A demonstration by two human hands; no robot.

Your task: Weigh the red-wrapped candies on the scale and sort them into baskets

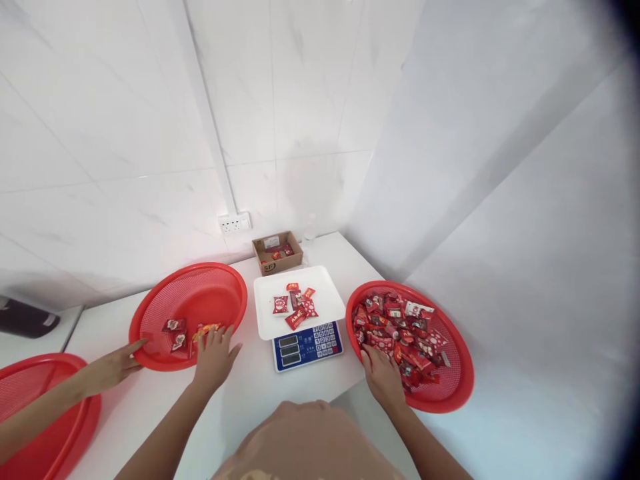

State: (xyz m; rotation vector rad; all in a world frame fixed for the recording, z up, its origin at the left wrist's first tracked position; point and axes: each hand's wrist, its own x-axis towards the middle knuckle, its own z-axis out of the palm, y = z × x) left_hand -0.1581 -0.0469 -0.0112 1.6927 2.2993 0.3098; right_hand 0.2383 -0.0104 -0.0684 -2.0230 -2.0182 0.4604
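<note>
My left hand (215, 355) lies with fingers spread on the near rim of the left red mesh basket (200, 283), its fingertips on a yellow-and-red snack packet (205, 329). Two more red packets (176, 332) lie beside it in that basket. My right hand (383, 377) rests palm down at the near left edge of the right red basket (463, 383), fingers curled into the pile of red snack packets (400, 327). Between the baskets stands a blue digital scale (307, 344), and several red packets (296, 305) lie on its white tray (325, 280).
Another person's hand (111, 368) reaches from the left and touches the left basket's rim. A third red basket (30, 373) sits at the far left. A small cardboard box (277, 253) with a few packets stands by the wall, under a socket (235, 222).
</note>
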